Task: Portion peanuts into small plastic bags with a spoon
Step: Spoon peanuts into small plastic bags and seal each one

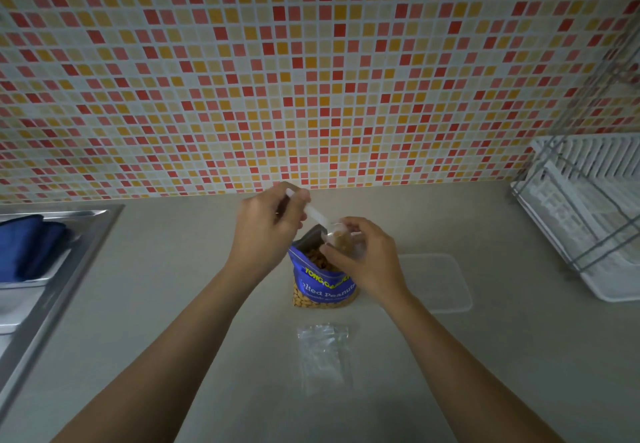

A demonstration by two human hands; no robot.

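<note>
Both your hands are gripping: your left hand (268, 231) pinches the handle of the white spoon (317, 215), and your right hand (367, 262) curls round a small clear bag (356, 240), where the spoon's bowl meets the peanuts (341, 240) at its mouth. Just beneath stands the open blue peanut pack (323, 286). Empty flat bags (323, 352) lie nearer you on the counter (173, 269), with a clear lid (440, 280) just right, a dish rack (588, 207) far right and the sink (69, 252) left.
</note>
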